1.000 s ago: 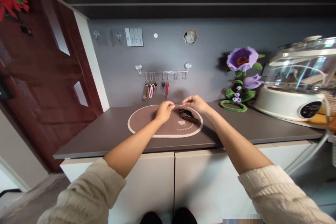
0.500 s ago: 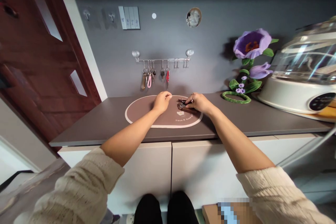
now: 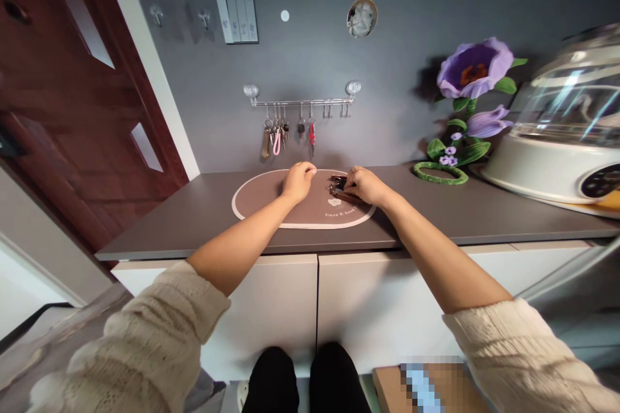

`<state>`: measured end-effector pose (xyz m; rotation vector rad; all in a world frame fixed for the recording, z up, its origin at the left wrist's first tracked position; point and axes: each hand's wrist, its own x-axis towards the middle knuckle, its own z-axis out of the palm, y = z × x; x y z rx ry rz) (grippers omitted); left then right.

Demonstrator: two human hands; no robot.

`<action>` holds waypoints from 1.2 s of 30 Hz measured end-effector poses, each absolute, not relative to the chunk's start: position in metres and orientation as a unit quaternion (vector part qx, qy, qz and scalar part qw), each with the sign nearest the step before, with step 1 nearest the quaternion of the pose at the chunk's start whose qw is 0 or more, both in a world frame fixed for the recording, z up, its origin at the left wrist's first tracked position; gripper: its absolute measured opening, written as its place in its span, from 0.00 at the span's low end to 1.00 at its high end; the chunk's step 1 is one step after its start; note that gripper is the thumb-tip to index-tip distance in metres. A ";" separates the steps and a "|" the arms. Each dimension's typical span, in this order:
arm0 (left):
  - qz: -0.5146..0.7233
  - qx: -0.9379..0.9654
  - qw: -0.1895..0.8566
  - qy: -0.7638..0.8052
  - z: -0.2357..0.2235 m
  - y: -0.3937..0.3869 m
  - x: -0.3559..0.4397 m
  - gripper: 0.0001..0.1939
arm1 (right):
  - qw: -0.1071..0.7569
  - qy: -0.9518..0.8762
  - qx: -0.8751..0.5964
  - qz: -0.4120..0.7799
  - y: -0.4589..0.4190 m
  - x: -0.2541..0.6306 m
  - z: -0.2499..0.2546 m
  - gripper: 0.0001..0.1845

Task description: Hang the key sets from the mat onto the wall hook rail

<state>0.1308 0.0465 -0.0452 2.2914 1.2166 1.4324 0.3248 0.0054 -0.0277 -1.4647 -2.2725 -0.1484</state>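
Note:
My right hand [image 3: 367,186] is over the right part of a brown oval mat [image 3: 259,200], its fingers pinched at a bunch of keys [image 3: 341,191] with dark brown pieces among them. The bunch lies on the mat, partly covered by the fingers. To its left, my left hand [image 3: 299,181] is closed above the middle of the mat, thumb and fingers drawn together. Whether anything small is between those fingertips is hidden. Behind both hands, a clear hook rail [image 3: 303,102] holds several hanging keys, one with a pink loop [image 3: 276,141] and one with a red piece [image 3: 312,134].
A purple flower ornament [image 3: 475,71] with a green ring base stands at the right of the dark countertop [image 3: 179,219]. Beyond it is a white appliance [image 3: 542,164] with a clear cover. A dark red door [image 3: 62,110] is at the left. Below, a cardboard box [image 3: 387,390] lies near the feet.
The view has tipped slightly downward. My right fingers have shifted a little on the bunch of keys, and the left hand keeps nearly the same pose.

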 end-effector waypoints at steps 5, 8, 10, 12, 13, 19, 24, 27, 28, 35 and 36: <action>0.479 0.767 0.086 0.418 -0.045 0.047 0.130 0.07 | 0.193 -0.822 -0.531 -0.075 0.005 0.324 -0.028 0.08; 0.481 0.768 0.086 0.415 -0.045 0.047 0.131 0.07 | 0.188 -0.818 -0.537 -0.081 0.006 0.324 -0.029 0.08; 0.481 0.769 0.088 0.413 -0.046 0.047 0.131 0.07 | 0.183 -0.813 -0.547 -0.081 0.004 0.323 -0.028 0.08; 0.480 0.770 0.091 0.411 -0.046 0.047 0.132 0.07 | 0.174 -0.810 -0.555 -0.080 0.002 0.321 -0.027 0.09; 0.479 0.770 0.092 0.411 -0.046 0.047 0.132 0.07 | 0.170 -0.809 -0.557 -0.081 0.001 0.320 -0.025 0.09; 0.480 0.776 0.085 0.399 -0.046 0.049 0.133 0.08 | 0.168 -0.802 -0.561 -0.116 -0.001 0.317 -0.022 0.09; 0.485 0.778 0.094 0.389 -0.046 0.048 0.133 0.08 | 0.227 -0.781 -0.566 -0.136 0.002 0.319 -0.024 0.09; 0.486 0.778 0.104 0.384 -0.046 0.046 0.135 0.07 | 0.270 -0.769 -0.560 -0.144 0.001 0.320 -0.023 0.09; 0.485 0.780 0.106 0.381 -0.046 0.046 0.135 0.07 | 0.284 -0.771 -0.551 -0.144 0.000 0.320 -0.022 0.09; 0.494 0.792 0.120 0.338 -0.045 0.042 0.139 0.07 | 0.404 -0.752 -0.510 -0.105 -0.001 0.316 -0.018 0.09; 0.496 0.791 0.128 0.335 -0.045 0.041 0.140 0.07 | 0.421 -0.744 -0.510 -0.096 -0.002 0.314 -0.018 0.09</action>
